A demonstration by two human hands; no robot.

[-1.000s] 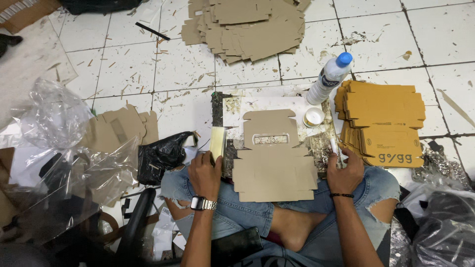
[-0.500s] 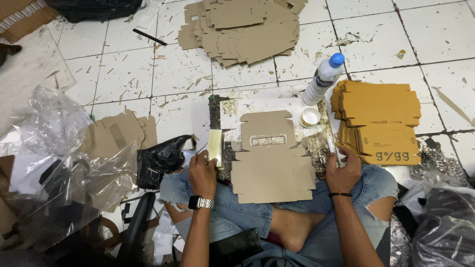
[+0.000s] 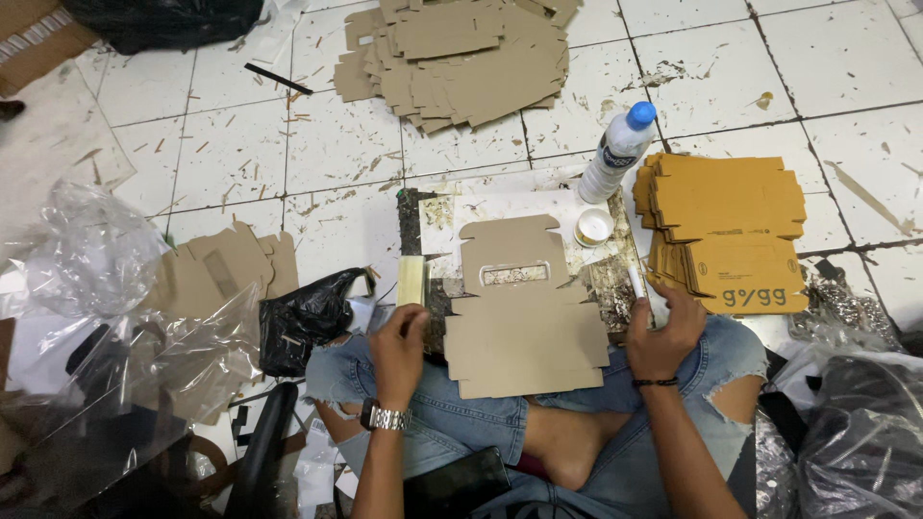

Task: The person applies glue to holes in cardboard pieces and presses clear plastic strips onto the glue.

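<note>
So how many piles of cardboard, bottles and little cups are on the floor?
Cardboard piles: 3, the far pile, the right pile and the left pile
Bottles: 1, the white bottle
Little cups: 1, the white cup
Total: 5

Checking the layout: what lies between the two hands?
In the head view, a flat cardboard blank lies between the left hand and right hand.
</note>
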